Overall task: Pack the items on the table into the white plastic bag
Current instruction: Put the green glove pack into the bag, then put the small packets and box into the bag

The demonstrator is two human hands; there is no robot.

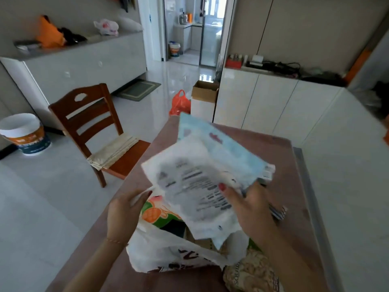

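Head view: right hand [250, 209] pinches flat packets [202, 186] over white plastic bag [168, 249]; left hand [124, 209] holds rim open. Next, prob: drop 'em in.

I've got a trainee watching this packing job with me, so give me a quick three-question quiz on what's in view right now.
1. True or false: the right hand holds flat packets above the white plastic bag.
2. What is the left hand doing? A) resting flat on the table B) holding the bag's edge C) gripping the chair
3. Fill in: on the seat of the wooden chair lies a folded ____.

Key: 1 true. 2 B. 3 cloth.
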